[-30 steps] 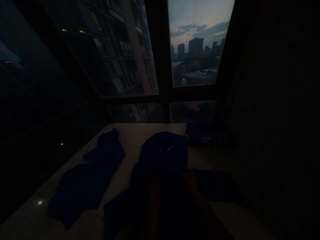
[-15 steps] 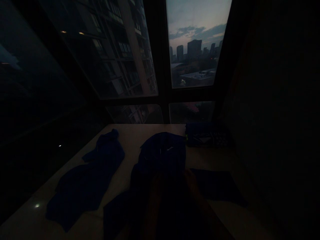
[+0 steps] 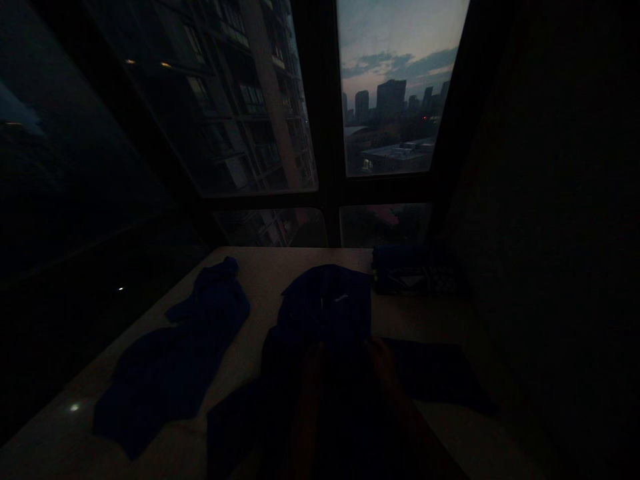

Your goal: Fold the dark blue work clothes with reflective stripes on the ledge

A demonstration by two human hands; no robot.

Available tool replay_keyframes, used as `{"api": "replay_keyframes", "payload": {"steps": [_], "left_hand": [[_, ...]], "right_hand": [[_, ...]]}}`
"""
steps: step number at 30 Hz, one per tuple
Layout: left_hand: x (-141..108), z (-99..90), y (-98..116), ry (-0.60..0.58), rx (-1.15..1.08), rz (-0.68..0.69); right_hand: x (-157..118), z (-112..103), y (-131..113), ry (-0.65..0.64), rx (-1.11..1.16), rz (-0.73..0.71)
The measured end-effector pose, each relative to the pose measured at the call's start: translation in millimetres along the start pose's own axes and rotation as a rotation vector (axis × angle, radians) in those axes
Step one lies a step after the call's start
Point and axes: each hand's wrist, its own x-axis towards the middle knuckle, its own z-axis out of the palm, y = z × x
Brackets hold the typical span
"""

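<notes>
In very dim light, a dark blue collared shirt (image 3: 327,313) lies in front of me with its collar toward the window. A small white mark shows on its chest. One sleeve (image 3: 445,373) stretches out to the right. My left hand (image 3: 314,360) is on the middle of the shirt, fingers closed on the cloth as far as the darkness shows. At the shirt's right edge, my right hand (image 3: 381,360) pinches the fabric. The lower part of the shirt is lost in shadow between my forearms.
Another blue garment (image 3: 170,367) lies crumpled on the left of the pale surface (image 3: 265,267). A dark folded bundle with a light print (image 3: 415,273) rests at the back right. Window frames (image 3: 327,133) rise behind, and a dark wall (image 3: 550,233) stands on the right.
Both hands stay almost in place on the shirt. The cloth by the chest has shifted slightly, so the white mark shows a little more. The view has moved slightly.
</notes>
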Motion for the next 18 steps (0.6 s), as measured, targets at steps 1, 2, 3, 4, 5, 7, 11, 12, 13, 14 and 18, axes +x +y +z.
{"api": "replay_keyframes", "payload": {"steps": [1, 2, 3, 4, 5, 7, 11, 12, 13, 14, 18], "left_hand": [[1, 3.1, -1, 0.002, 0.023, -0.001], [2, 6.0, -1, 0.006, 0.052, 0.0], [4, 8.4, -1, 0.011, 0.082, 0.003], [6, 10.3, 0, 0.016, 0.113, 0.008], [9, 11.8, 1, 0.022, 0.146, 0.016], [13, 13.8, 5, 0.035, 0.215, 0.04], [15, 16.3, 14, 0.057, 0.35, 0.131], [15, 16.5, 17, 0.053, 0.375, 0.157], [14, 16.4, 19, 0.045, 0.395, 0.18], [13, 15.6, 21, 0.034, 0.409, 0.197], [10, 6.7, 22, 0.023, 0.402, 0.196]], "right_hand": [[1, 0, 1, 0.002, -0.018, -0.006], [1, 1, 1, 0.004, -0.04, -0.011], [2, 1, 1, 0.007, -0.065, -0.018], [2, 1, 0, 0.009, -0.093, -0.028], [2, 1, -1, 0.01, -0.122, -0.039], [0, 4, -5, 0.016, -0.182, -0.063], [-9, 22, -16, 0.018, -0.447, -0.177], [-12, 28, -17, -0.006, -0.517, -0.219], [-14, 35, -18, -0.04, -0.571, -0.257], [-16, 41, -17, -0.08, -0.6, -0.285], [-18, 53, -9, -0.223, -0.617, -0.319]]}}
